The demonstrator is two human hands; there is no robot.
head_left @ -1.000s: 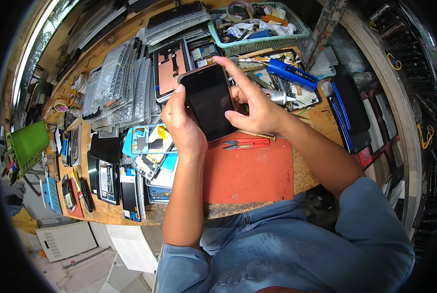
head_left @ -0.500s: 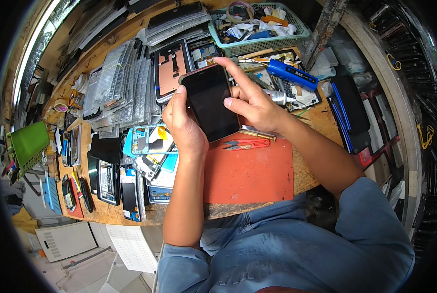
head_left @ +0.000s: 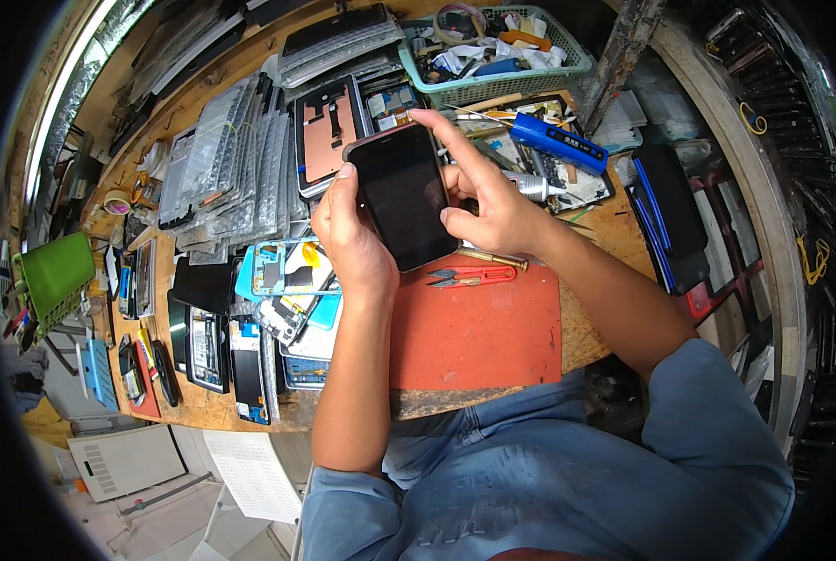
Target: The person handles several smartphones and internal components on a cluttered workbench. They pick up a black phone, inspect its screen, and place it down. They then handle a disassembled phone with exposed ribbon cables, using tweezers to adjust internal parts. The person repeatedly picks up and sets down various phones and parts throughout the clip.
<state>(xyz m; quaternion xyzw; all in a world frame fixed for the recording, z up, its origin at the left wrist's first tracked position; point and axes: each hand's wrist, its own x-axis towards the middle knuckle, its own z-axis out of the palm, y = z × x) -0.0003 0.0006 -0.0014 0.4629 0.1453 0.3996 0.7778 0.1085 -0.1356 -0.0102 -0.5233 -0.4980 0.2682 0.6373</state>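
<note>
A smartphone with a dark screen is held up, slightly tilted, over the far end of a red work mat. My left hand is closed round its left edge, thumb along the side near the top. On the other side, my right hand grips the phone by its right edge, index finger stretched to the top corner and thumb bent beside the screen. Below the phone lie red-handled snips and a brass-coloured screwdriver. The fingers behind the phone are hidden.
Bubble-wrapped panels are stacked at the left, near opened phone parts. A pale green basket of odds and ends stands at the back. To the right lie a blue electric screwdriver and a metal tube. A post rises there.
My right thumb has drawn back from over the screen toward the phone's right edge. The phone and my left hand have hardly moved.
</note>
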